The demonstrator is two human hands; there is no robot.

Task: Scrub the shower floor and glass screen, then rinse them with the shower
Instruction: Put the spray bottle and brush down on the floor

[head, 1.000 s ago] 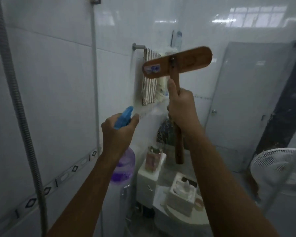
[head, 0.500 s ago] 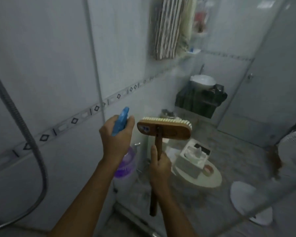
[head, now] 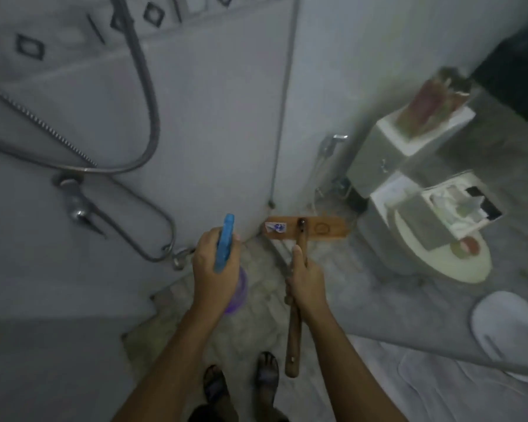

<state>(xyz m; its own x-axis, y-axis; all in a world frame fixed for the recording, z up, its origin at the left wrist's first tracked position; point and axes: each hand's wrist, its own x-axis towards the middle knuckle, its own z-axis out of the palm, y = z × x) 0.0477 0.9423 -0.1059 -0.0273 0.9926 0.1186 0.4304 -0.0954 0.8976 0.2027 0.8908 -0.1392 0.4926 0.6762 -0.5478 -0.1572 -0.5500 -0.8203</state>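
Left hand (head: 214,269) wrapped round the spray bottle (head: 226,248), right hand (head: 306,283) gripping the brush (head: 302,231) handle mid-shaft, brush head beyond the knuckles, down by the screen's foot

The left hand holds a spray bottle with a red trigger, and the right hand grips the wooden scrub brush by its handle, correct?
No. The head view shows a blue trigger, not red. The left hand holds the spray bottle, and the right hand grips the wooden scrub brush by its handle.

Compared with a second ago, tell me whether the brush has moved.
Yes. The brush has dropped from high above the toilet to floor level beside its base.
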